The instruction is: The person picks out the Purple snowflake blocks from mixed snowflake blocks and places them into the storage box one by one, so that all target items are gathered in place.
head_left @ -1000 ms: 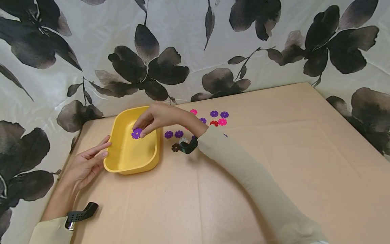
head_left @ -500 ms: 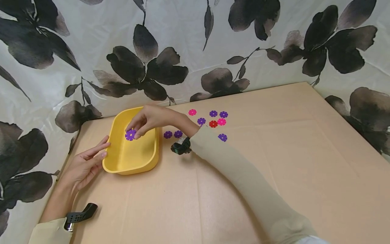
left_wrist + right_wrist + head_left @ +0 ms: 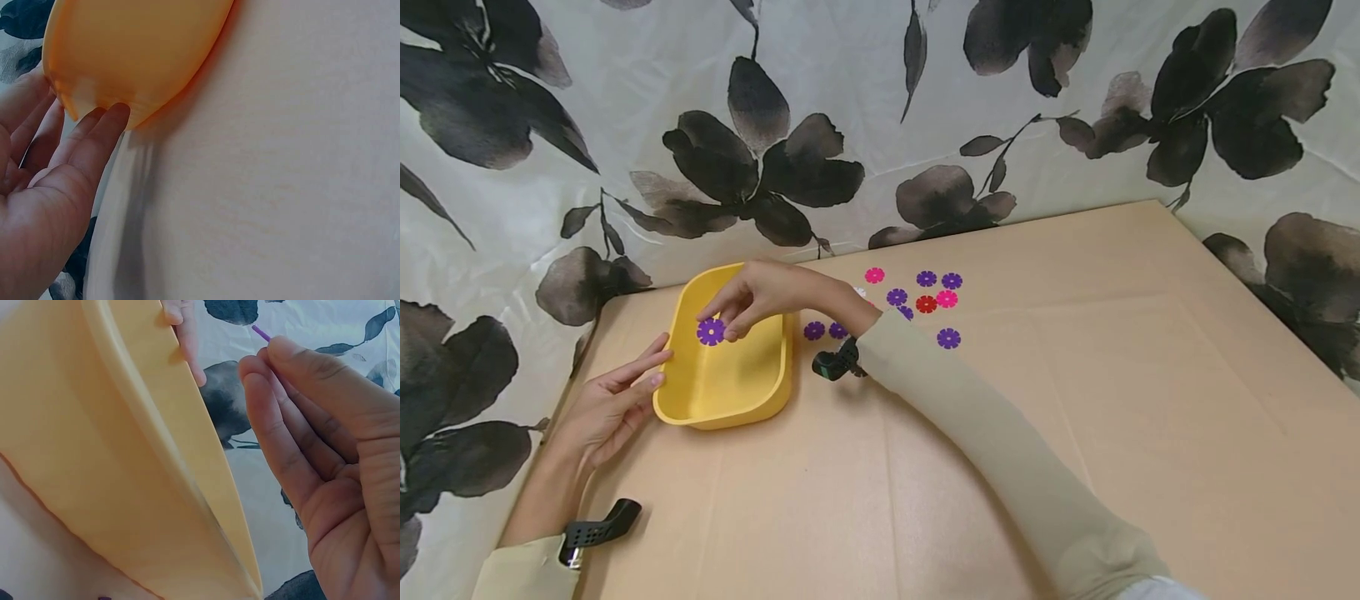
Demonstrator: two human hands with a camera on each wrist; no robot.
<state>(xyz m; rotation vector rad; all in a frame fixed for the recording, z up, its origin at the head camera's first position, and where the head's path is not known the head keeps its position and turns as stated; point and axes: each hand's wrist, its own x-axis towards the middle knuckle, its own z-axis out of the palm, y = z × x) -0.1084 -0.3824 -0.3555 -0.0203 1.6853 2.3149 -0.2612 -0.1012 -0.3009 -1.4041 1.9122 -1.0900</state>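
In the head view a yellow plastic tub (image 3: 730, 392) stands on the table's left part. My left hand (image 3: 616, 406) rests its extended fingertips and thumb against the tub's outer left wall; the left wrist view shows these fingers (image 3: 94, 140) fairly straight at the wall. Over the tub my right hand (image 3: 760, 293) pinches a purple flower-shaped disc (image 3: 711, 332) between thumb and fingers. Seen edge-on in the right wrist view, this disc (image 3: 261, 332) pokes out past the thumb tip. The part of the tub's floor that shows is bare; the right hand hides some of it.
Loose flower-shaped discs lie right of the tub: several purple ones (image 3: 949, 338), a red one (image 3: 927, 304) and pink ones (image 3: 875, 275). My right forearm (image 3: 970, 425) covers part of this group. A floral cloth (image 3: 820, 50) hangs behind the table (image 3: 1112, 333).
My right hand has moved a little left over the tub, with the purple disc still pinched. More discs show beside the right sleeve. The left hand has stayed at the tub's wall.
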